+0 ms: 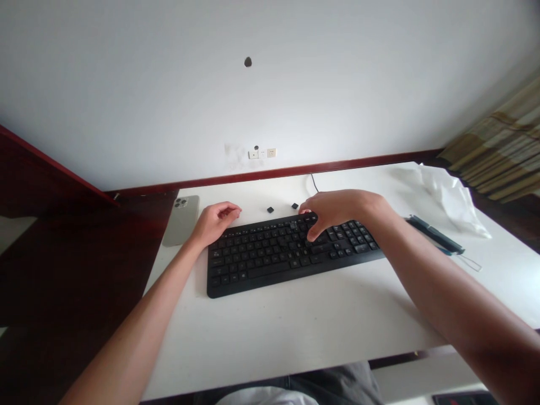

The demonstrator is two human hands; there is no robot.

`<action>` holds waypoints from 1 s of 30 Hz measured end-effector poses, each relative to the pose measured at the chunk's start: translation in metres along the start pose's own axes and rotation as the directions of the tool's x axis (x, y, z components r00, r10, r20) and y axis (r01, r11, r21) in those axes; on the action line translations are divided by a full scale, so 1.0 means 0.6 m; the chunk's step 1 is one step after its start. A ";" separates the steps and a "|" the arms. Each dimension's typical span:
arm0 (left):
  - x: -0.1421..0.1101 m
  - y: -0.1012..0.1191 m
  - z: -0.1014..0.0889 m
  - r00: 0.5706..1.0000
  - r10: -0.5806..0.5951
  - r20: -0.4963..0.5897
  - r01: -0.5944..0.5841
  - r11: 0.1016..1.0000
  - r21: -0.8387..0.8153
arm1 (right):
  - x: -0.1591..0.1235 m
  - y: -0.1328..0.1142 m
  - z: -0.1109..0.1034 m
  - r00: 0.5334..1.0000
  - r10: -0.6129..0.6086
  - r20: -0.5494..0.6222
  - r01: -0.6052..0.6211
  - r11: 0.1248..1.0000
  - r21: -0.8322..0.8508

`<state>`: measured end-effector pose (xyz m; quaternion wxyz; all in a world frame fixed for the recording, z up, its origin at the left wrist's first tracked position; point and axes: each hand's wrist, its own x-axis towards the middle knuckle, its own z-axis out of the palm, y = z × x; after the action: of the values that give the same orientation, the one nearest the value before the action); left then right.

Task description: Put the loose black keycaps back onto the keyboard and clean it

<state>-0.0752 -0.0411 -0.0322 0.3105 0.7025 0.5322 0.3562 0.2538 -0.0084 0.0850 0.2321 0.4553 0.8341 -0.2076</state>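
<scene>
A black keyboard [261, 269] lies at a slight slant on the white table, with some gaps among its keys. My left hand [216, 221] rests by its back left corner, fingers curled loosely with the thumb against them and nothing visible in them. My right hand [327, 209] reaches over the back middle of the keyboard. Its thumb hangs over the keys, apart from the fingers, which bend down at the back edge. Two loose black keycaps [270, 210] lie behind the keyboard, one of them close to my right fingertips.
A phone [181, 222] lies face down at the table's left edge. On the right are a dark, long case-like thing [436, 235] with a thin loop and a crumpled white plastic bag [455, 197]. A cable [314, 183] runs off the table's [261, 332] back edge. Wall sockets [262, 153] sit beyond.
</scene>
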 end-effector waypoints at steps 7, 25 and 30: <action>0.001 -0.002 0.001 1.000 -0.001 -0.002 0.001 1.000 0.021 | -0.001 -0.026 0.007 1.000 0.009 -0.006 -0.009 0.999 -0.052; 0.000 0.001 0.001 1.000 0.006 -0.001 -0.006 0.999 0.037 | 0.002 -0.026 0.030 0.997 -0.062 -0.048 0.059 0.997 -0.057; 0.000 0.003 0.001 1.000 0.006 0.001 -0.006 0.999 0.045 | -0.002 -0.025 0.046 0.994 -0.076 -0.075 0.070 0.994 -0.086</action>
<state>-0.0739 -0.0419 -0.0309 0.2939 0.7109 0.5379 0.3448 0.2472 -0.0320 0.0658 0.2104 0.4221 0.8666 -0.1631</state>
